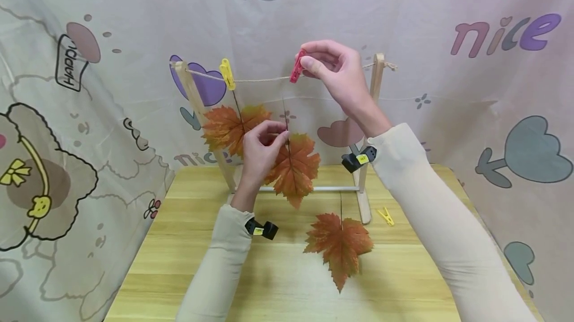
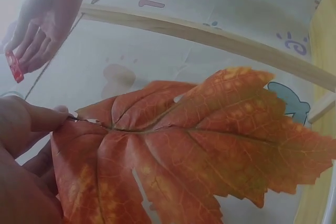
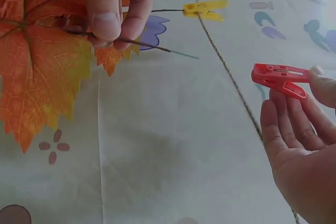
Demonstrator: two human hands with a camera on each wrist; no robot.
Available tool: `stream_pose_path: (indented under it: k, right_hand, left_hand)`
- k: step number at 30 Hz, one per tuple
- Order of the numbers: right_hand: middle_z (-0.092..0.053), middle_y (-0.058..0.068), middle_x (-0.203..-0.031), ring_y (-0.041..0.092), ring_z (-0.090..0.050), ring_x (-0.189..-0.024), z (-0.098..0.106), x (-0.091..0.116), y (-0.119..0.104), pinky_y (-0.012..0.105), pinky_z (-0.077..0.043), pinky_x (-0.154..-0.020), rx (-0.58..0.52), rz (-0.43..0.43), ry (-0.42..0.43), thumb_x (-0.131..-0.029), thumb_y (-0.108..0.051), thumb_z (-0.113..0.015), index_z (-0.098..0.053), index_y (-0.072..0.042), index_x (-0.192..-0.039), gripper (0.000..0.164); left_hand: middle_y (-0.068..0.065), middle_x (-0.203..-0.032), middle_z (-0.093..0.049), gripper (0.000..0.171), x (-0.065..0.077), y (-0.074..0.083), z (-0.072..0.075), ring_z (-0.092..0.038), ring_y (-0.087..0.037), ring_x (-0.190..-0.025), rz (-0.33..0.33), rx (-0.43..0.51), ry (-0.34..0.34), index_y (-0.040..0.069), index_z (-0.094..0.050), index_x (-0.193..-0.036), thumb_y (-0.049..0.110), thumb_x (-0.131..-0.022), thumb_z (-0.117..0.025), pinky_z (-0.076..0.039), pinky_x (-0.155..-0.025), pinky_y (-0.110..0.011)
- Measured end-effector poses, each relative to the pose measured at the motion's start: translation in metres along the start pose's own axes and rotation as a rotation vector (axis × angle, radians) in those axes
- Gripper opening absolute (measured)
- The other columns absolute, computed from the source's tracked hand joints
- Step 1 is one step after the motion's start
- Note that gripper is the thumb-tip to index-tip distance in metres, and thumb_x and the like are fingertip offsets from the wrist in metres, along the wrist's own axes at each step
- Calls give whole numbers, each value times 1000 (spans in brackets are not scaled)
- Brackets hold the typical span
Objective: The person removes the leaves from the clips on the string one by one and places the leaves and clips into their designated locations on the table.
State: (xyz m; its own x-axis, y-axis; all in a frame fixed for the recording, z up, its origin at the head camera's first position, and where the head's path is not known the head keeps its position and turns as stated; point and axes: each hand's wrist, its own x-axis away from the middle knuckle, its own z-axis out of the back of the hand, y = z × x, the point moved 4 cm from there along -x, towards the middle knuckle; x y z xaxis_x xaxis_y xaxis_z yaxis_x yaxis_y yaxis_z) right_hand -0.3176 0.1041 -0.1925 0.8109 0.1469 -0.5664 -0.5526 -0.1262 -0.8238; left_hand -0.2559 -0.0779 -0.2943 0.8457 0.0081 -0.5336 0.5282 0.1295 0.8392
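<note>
My left hand (image 1: 263, 148) pinches the thin dark stem of an orange maple leaf (image 1: 293, 167), which hangs below the fingers with the stem's tip pointing up. In the right wrist view that stem (image 3: 152, 45) ends short of the rope. My right hand (image 1: 334, 70) grips a red clothespin (image 1: 296, 67) by its handle end, right at the rope (image 1: 260, 80) in the head view. A yellow clothespin (image 1: 227, 74) on the rope's left part holds another leaf (image 1: 235, 125) by its stem, partly behind my left hand.
The rope runs between two wooden posts, the left post (image 1: 193, 92) and the right post (image 1: 377, 78). A third maple leaf (image 1: 340, 247) lies on the wooden table (image 1: 179, 242). A loose yellow clothespin (image 1: 385, 216) lies by the right foot of the rack. Printed cloth hangs behind.
</note>
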Motion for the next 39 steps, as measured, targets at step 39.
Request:
stream_pose_path:
  k: [39]
  right_hand:
    - [-75,13,-110,18,-71,-98,57,90,38,27,-56,-89,29,-69,101,-96,-3,-71,-68,8,-124,30]
  left_hand:
    - [-20,-96,-72,12,29,-54,-11,-72,-36,-81,102,88,-85,-3,-74,-103,1,-92,-75,-58,-73,-27]
